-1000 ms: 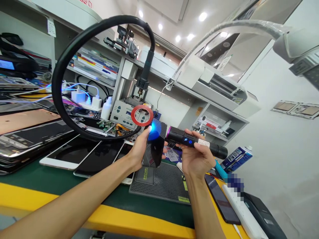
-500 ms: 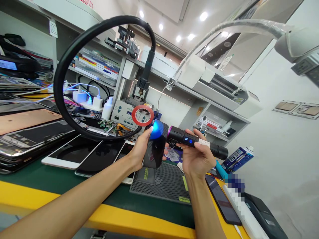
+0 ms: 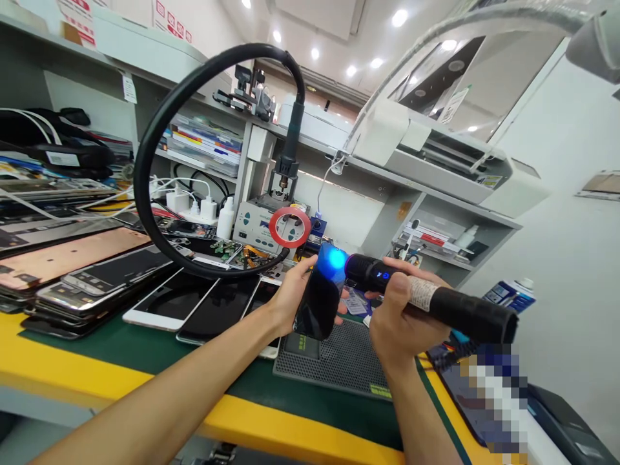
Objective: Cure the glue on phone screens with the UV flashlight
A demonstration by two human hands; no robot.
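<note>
A smooth, cylindrical black torch [image 3: 448,307] lights a glossy rectangular phone [image 3: 318,302].

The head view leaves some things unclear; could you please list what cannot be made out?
In the head view:
- Left fingers: mostly hidden behind the phone.
- Label on the flashlight: print too small.
- White bar: partly pixelated.
- Lamp: cut off by the right edge.

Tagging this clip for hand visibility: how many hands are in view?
2. The left hand grips the dark phone-like device near mid-frame, some fingers hidden behind it. The right hand, further right, holds the black flashlight.
</note>
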